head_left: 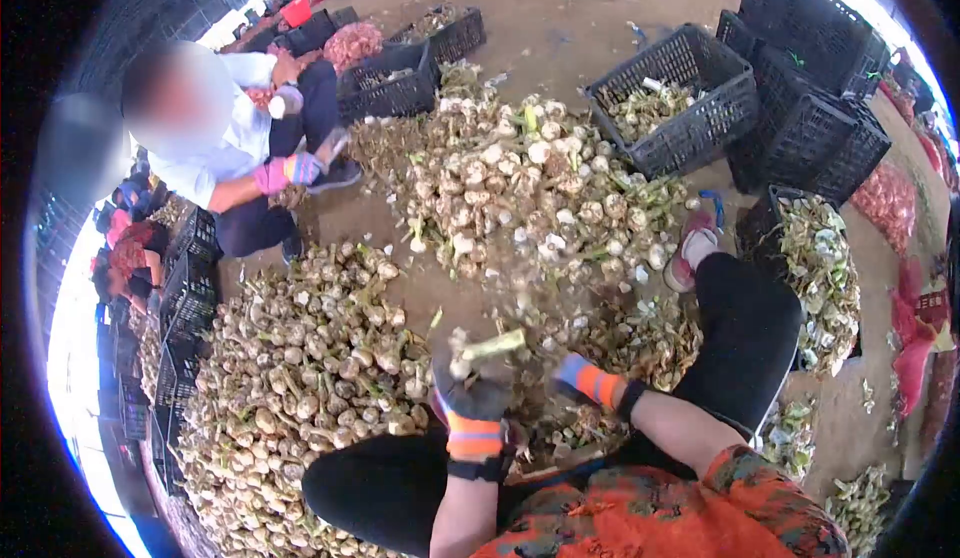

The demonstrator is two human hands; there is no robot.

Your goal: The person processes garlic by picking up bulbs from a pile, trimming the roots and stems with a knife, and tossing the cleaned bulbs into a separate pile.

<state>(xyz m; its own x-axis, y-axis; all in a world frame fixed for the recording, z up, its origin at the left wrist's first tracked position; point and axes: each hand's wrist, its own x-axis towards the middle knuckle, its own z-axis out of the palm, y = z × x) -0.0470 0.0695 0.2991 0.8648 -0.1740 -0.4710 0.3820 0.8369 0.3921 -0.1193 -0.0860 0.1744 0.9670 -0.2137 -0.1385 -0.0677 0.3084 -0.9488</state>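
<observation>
My left hand (470, 395), in a grey glove with an orange cuff, is closed around a garlic bulb with a thick pale-green stem (492, 346). The stem points to the right. Just to the right is my right hand (590, 378), also gloved and smeared by motion; its fingers and anything in them cannot be made out. Below both hands lie dry garlic leaves and trimmings (640, 343). A large heap of garlic bulbs (310, 358) spreads beside my left leg. Another garlic heap (510, 178) lies in front of me.
A black crate (690, 133) partly filled with garlic stands ahead on the right, near stacked black crates (810, 123). A crate of leafy trimmings (815, 268) is by my right knee. Opposite, on the left, a co-worker (215, 148) in gloves sits low. Red mesh sacks (885, 203) line the right side.
</observation>
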